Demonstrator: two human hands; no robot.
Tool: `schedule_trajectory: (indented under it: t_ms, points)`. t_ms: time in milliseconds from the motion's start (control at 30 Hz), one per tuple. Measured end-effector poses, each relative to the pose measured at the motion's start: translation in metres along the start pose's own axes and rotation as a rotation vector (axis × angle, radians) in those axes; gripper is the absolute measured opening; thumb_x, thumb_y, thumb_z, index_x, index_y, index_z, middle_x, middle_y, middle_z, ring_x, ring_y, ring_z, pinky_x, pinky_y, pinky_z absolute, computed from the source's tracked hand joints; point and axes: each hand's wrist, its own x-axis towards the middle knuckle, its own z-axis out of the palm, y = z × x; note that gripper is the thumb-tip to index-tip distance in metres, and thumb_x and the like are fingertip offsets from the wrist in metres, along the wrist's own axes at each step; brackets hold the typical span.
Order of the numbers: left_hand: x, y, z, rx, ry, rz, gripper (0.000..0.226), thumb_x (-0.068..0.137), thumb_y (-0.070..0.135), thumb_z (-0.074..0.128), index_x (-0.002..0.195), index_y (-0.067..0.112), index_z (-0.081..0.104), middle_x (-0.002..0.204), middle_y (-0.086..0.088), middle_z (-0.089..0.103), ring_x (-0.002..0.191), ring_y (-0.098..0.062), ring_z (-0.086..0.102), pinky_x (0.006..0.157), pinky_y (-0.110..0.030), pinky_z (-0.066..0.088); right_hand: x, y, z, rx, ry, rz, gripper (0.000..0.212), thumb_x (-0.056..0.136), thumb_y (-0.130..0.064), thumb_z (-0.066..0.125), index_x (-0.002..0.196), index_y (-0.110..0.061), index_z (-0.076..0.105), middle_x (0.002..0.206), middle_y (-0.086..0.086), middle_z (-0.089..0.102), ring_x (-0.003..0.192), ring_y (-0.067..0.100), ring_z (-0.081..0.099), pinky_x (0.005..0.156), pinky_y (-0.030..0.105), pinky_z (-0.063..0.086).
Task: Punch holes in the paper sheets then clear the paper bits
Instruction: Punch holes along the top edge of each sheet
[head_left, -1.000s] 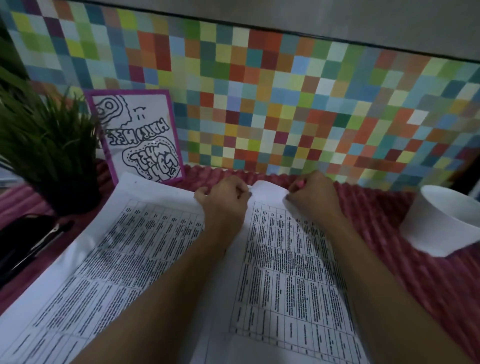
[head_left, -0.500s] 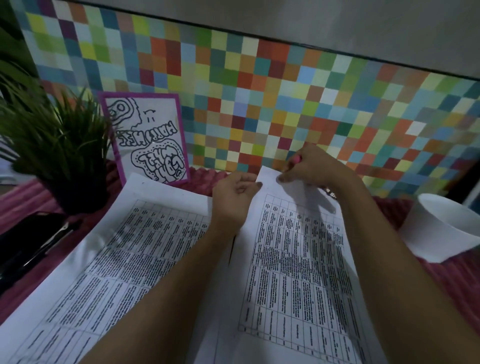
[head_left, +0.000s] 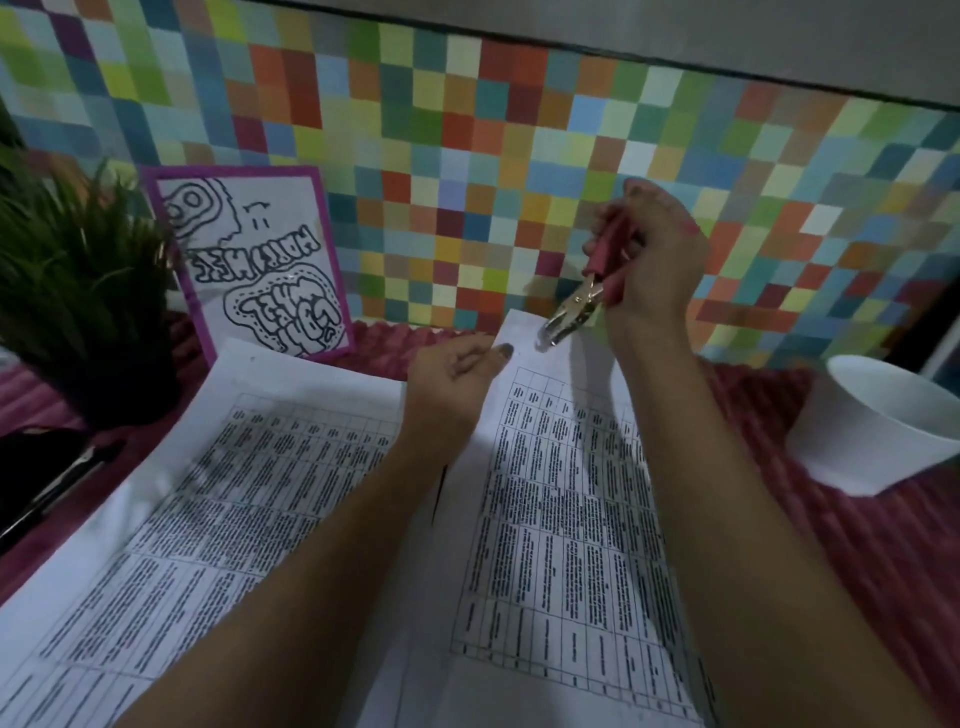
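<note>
Operator: Status of punching?

Technician: Early stage, by judgement. Right hand (head_left: 649, 260) is clamped round the red handles of the punch (head_left: 574, 309), raised off the desk (head_left: 857, 561). Punch head sits at the far edge of the right sheet (head_left: 561, 493). Whether that edge is inside the head cannot be told. Left hand (head_left: 457, 376) lies relaxed, gripping nothing, with the thumb pressing the sheet's far corner. Left sheet (head_left: 234, 467) lies flat just beside.

Operator: Holes and bits?

Technician: No hole and no paper bits are discernible on either sheet, though blur limits the check. Punching and clearing both appear outstanding.

Operator: Clearance?

Technician: Far edge of the right sheet lies near the wall (head_left: 519, 156), so room for the punch is narrow there. Card (head_left: 260, 260) leans on the wall behind the left sheet. Plant (head_left: 78, 291) stands far left. Bowl (head_left: 883, 431) stands right, apart from the sheet, and is a likely receptacle for bits. Bare desk between sheet and bowl gives the right arm room.
</note>
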Motion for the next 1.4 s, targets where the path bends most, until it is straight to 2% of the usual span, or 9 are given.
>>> schedule_trajectory:
  t_ms: [133,233,433,700,867,1000,1167,1300,1400]
  points:
    - [0.000,0.005,0.000,0.015,-0.004,0.022,0.026,0.093,0.000,0.062,0.069,0.012,0.063,0.049,0.015,0.047,0.047,-0.002,0.037,0.052,-0.013,0.033,-0.003,0.006,0.004,0.125,-0.032,-0.064,0.010,0.090,0.004,0.051,0.086,-0.003,0.056,0.063,0.014,0.054,0.055,0.024,0.054,0.051,0.028,0.045]
    - [-0.003,0.009,0.002,0.038,-0.020,0.039,0.026,0.093,-0.006,0.059,0.071,0.008,0.059,0.044,0.021,0.049,0.045,0.006,0.047,0.053,-0.004,0.035,-0.005,0.004,0.007,0.146,-0.025,-0.148,0.005,0.087,-0.001,0.053,0.087,-0.003,0.057,0.065,0.015,0.056,0.058,0.027,0.056,0.059,0.035,0.049]
    - [-0.005,0.016,0.005,0.012,-0.015,0.074,0.015,0.092,-0.007,0.059,0.091,-0.022,0.063,0.069,-0.006,0.049,0.045,0.010,0.050,0.054,-0.001,0.037,-0.006,0.003,0.008,0.109,-0.041,-0.248,0.006,0.087,-0.008,0.054,0.089,-0.003,0.057,0.067,0.014,0.059,0.061,0.028,0.058,0.065,0.039,0.050]
    - [-0.004,0.013,0.005,0.013,0.005,0.038,0.009,0.092,-0.002,0.062,0.092,-0.001,0.070,0.041,0.017,0.044,0.040,0.002,0.033,0.047,-0.010,0.030,-0.008,0.004,0.008,0.082,-0.079,-0.188,0.007,0.088,-0.007,0.051,0.089,-0.002,0.056,0.066,0.016,0.058,0.056,0.025,0.054,0.055,0.032,0.047]
    - [-0.004,0.012,0.006,0.004,0.000,0.042,0.013,0.091,0.004,0.066,0.086,0.014,0.073,0.059,-0.009,0.051,0.056,-0.018,0.039,0.055,-0.025,0.034,-0.010,0.003,0.008,0.073,-0.065,-0.188,0.009,0.092,-0.008,0.050,0.087,-0.004,0.056,0.063,0.013,0.057,0.050,0.023,0.052,0.048,0.028,0.043]
    - [-0.004,0.011,0.006,0.019,-0.009,0.059,0.010,0.091,0.004,0.066,0.093,0.009,0.075,0.061,0.002,0.062,0.059,-0.012,0.049,0.057,-0.020,0.042,-0.010,0.002,0.008,0.081,-0.052,-0.172,0.015,0.095,-0.007,0.049,0.083,-0.005,0.056,0.061,0.012,0.056,0.046,0.021,0.049,0.046,0.027,0.042]
    - [-0.004,0.011,0.006,0.026,-0.034,0.108,0.014,0.092,0.004,0.065,0.091,0.014,0.074,0.061,-0.026,0.054,0.059,-0.020,0.042,0.057,-0.027,0.036,-0.008,0.002,0.007,0.085,-0.028,-0.171,0.017,0.096,-0.009,0.050,0.081,-0.005,0.055,0.061,0.013,0.054,0.046,0.021,0.048,0.046,0.027,0.041]
    - [-0.004,0.008,0.005,0.053,-0.034,0.103,0.010,0.092,0.002,0.064,0.091,0.003,0.073,0.050,0.007,0.053,0.051,-0.004,0.042,0.054,-0.019,0.036,-0.010,0.002,0.007,0.103,0.012,-0.179,0.024,0.098,-0.012,0.050,0.075,-0.007,0.053,0.057,0.012,0.052,0.043,0.020,0.045,0.044,0.025,0.039]
    - [-0.006,0.009,0.006,0.079,-0.049,0.121,0.014,0.093,0.006,0.064,0.086,-0.003,0.071,0.056,-0.023,0.048,0.052,-0.018,0.038,0.055,-0.027,0.033,-0.009,0.000,0.007,0.124,0.039,-0.179,0.031,0.098,-0.014,0.051,0.068,-0.009,0.047,0.053,0.011,0.048,0.042,0.019,0.042,0.043,0.024,0.036]
